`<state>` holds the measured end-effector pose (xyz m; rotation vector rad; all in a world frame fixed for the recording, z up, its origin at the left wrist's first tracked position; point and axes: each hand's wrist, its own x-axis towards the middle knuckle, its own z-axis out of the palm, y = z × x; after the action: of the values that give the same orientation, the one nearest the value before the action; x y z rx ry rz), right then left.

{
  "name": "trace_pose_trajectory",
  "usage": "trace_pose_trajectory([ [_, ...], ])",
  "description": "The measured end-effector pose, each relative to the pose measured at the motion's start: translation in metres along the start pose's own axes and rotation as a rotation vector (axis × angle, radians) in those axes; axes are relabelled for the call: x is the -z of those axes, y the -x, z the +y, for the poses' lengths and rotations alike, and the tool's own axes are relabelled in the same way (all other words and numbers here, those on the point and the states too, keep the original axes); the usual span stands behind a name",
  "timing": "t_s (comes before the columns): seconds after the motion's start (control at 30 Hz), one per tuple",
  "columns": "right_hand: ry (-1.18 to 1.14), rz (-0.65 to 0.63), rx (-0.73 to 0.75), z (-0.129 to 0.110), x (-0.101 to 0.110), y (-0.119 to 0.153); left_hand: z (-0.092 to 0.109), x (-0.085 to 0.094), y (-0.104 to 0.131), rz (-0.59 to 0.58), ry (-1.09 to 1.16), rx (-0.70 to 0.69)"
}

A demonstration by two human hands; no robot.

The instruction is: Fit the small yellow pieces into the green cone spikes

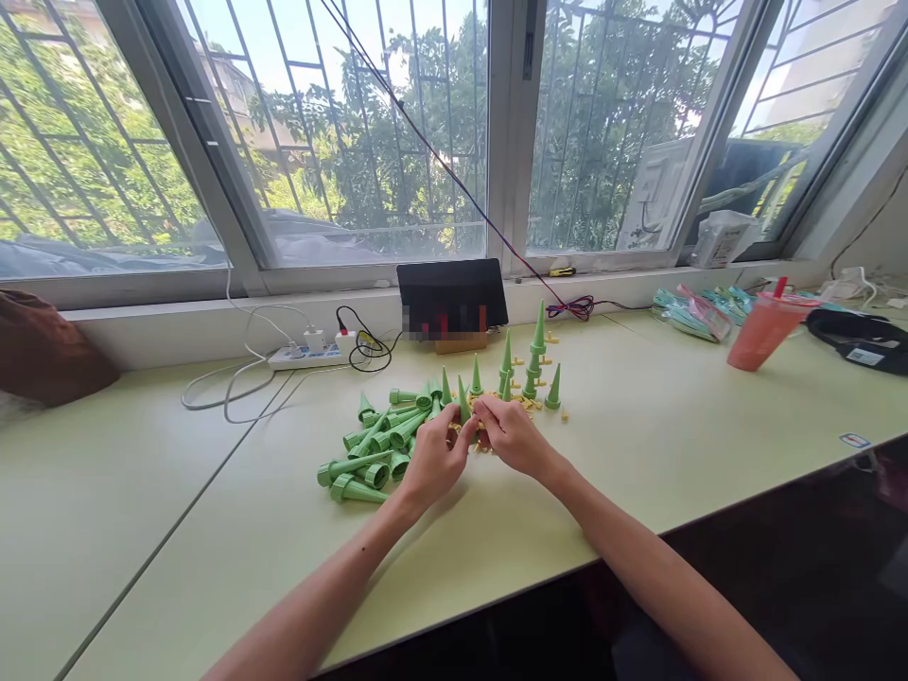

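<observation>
My left hand (438,456) has its fingers closed round a green cone (463,401), which points upward. Right beside it, my right hand (512,433) is pinched, its fingertips near the cone's lower part; whatever they grip is too small to make out. Left of my hands lies a pile of green cones (369,443) with hollow ribbed bases. Small yellow pieces (526,402) are scattered behind and under my hands. Several green cones stand upright beyond, some stacked in a tall tower (537,350) with yellow pieces sticking out of its side. A single cone (553,390) stands to the right.
A dark tablet (452,298) leans near the window sill. At the left are a white power strip (306,356) with cables and a brown bag (49,348). At the right stand a red cup (766,329), plastic-wrapped packs (691,312) and a black strap item (862,340).
</observation>
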<state>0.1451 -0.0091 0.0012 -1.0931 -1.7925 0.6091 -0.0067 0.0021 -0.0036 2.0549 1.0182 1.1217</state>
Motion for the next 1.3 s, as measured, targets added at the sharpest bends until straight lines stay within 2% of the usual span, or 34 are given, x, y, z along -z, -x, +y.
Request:
trace_pose_trajectory([
  [0.9, 0.031, 0.009, 0.01, 0.0, -0.0002, -0.0002, -0.0009, 0.0003, -0.0005, -0.029, -0.029, -0.03],
  [1.3, 0.046, 0.016, 0.035, -0.0025, 0.0001, 0.0, 0.0023, 0.0019, -0.0019, -0.02, 0.121, 0.072],
])
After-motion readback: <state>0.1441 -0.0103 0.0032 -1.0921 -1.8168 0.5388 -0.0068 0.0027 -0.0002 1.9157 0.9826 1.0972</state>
